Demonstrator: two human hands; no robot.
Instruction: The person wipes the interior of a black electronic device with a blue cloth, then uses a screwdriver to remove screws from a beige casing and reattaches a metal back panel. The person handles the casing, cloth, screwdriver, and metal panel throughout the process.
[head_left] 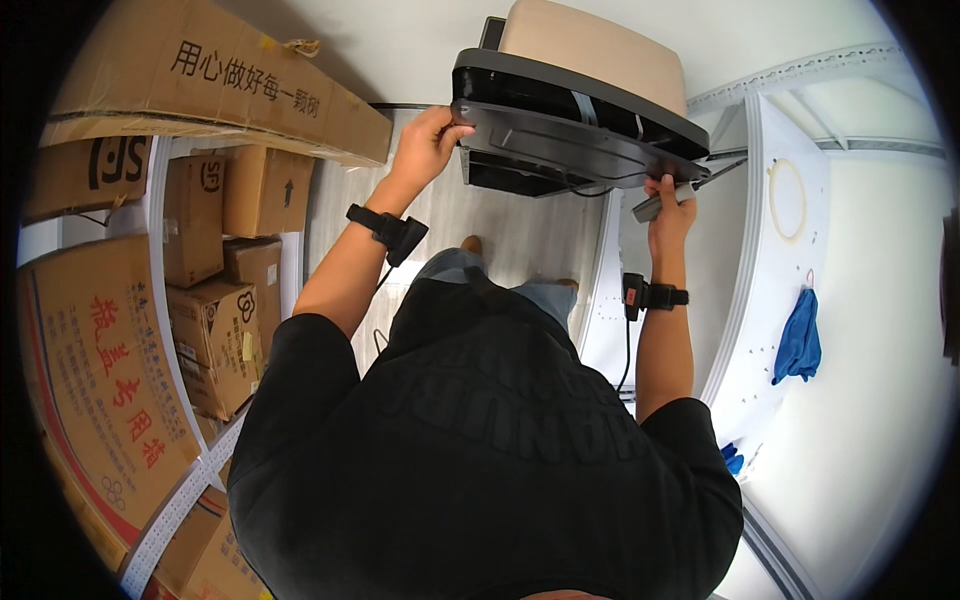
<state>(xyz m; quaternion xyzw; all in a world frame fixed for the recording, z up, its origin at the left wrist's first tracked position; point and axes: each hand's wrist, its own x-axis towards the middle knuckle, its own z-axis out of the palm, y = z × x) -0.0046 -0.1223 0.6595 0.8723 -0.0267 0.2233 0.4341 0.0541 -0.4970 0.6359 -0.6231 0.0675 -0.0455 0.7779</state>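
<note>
A dark flat panel (560, 147) hangs at a tilt along the near side of a black-framed unit (600, 100) with a beige top (590, 45). My left hand (430, 142) pinches the panel's left end between thumb and fingers. At the other end, my right hand (670, 208) is closed round a grey-handled tool (648, 211), and its fingertips touch the panel's right corner. A thin dark shaft points up and right from that hand. Below the panel sits a black boxy part (510, 178), partly hidden by it.
Cardboard boxes (205, 340) fill a white shelf rack on the left, with a long carton (230, 80) on top. To the right stands a white panel (770, 250) with a blue cloth (798, 337) hung on it. My feet are on a grey wood-look floor (510, 230).
</note>
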